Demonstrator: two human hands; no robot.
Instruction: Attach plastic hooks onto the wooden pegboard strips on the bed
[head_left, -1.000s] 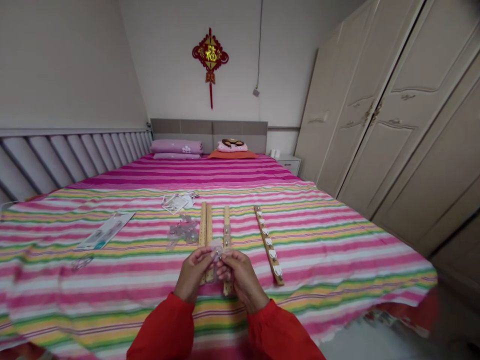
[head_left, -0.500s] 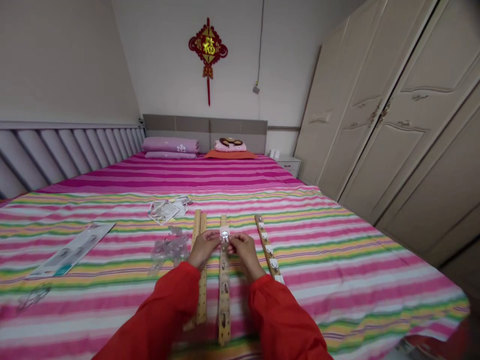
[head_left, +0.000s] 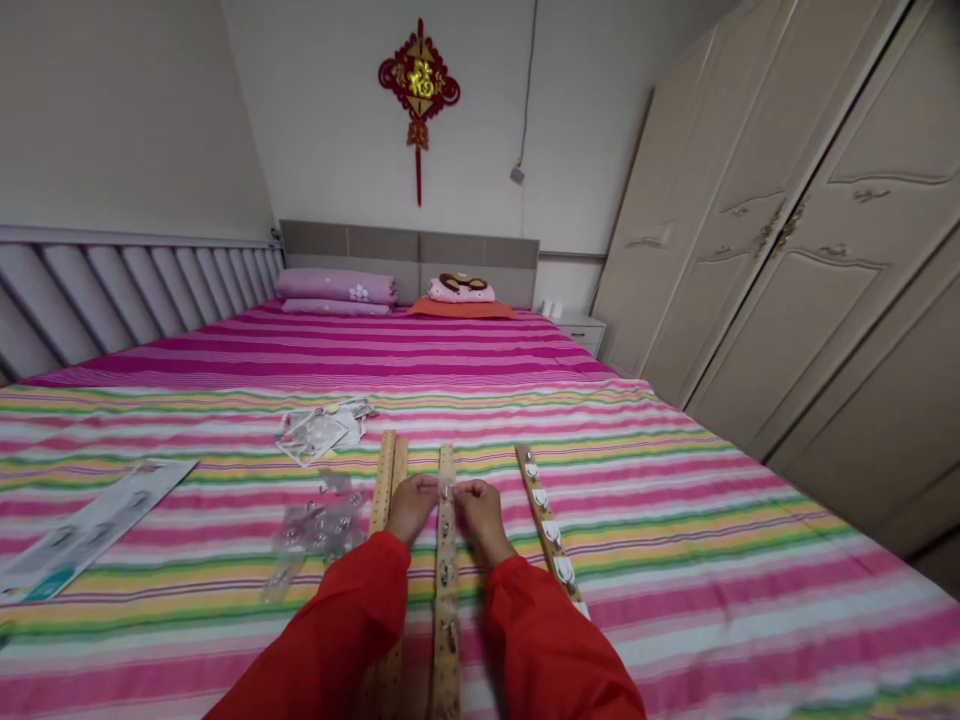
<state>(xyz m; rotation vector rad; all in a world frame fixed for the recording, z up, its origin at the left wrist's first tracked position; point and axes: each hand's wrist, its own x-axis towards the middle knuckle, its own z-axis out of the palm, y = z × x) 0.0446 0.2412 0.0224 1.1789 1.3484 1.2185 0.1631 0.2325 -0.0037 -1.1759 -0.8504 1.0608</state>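
My left hand (head_left: 410,507) and my right hand (head_left: 481,508) meet over the middle wooden strip (head_left: 445,590), which lies lengthwise on the striped bedspread (head_left: 675,520). Both hands have their fingers pinched on a small clear hook piece (head_left: 447,487) pressed against the strip's far part. Two more small hooks sit lower on that strip. A pair of bare wooden strips (head_left: 387,480) lies just left of my left hand. To the right lies another strip (head_left: 546,518) carrying several white hooks.
Clear plastic wrappers (head_left: 315,525) and opened packets (head_left: 319,430) lie left of the strips, and a long card package (head_left: 82,525) lies further left. A cream wardrobe (head_left: 810,250) stands on the right. Pillows (head_left: 337,290) rest by the headboard.
My hands moved forward from near my body and brought the small hook piece down onto the middle strip. The camera leaned closer over the bed.
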